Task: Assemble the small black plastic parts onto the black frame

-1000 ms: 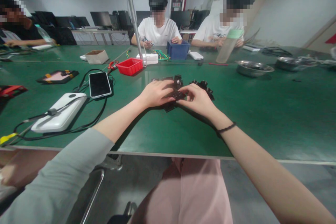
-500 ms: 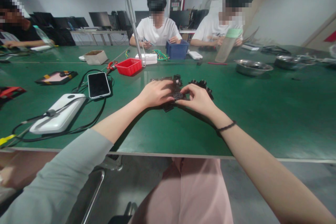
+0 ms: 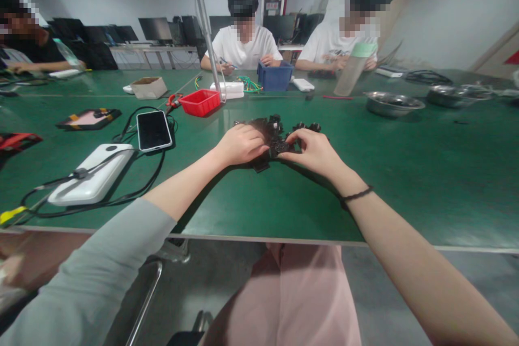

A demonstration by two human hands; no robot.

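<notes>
Both my hands rest on the green table (image 3: 251, 200) over a heap of small black parts (image 3: 275, 130). My left hand (image 3: 240, 144) lies curled on the left side of the heap, fingers bent down onto a dark flat piece. My right hand (image 3: 316, 152) pinches a small black part (image 3: 280, 147) between thumb and fingertips, right beside the left hand's fingers. More black parts (image 3: 308, 127) show behind my right hand. A dark band circles my right wrist.
To the left lie a phone (image 3: 153, 130), a white power bank (image 3: 92, 178) with black cables, and a tablet (image 3: 89, 118). Farther back stand a red bin (image 3: 201, 101), a blue bin (image 3: 275, 77), a cardboard box (image 3: 150, 87), a metal pole (image 3: 206, 27) and steel bowls (image 3: 394, 104). Three people sit across the table.
My right hand has shifted slightly right and forward, drawing its pinched black part along the heap. My left hand has stayed put.
</notes>
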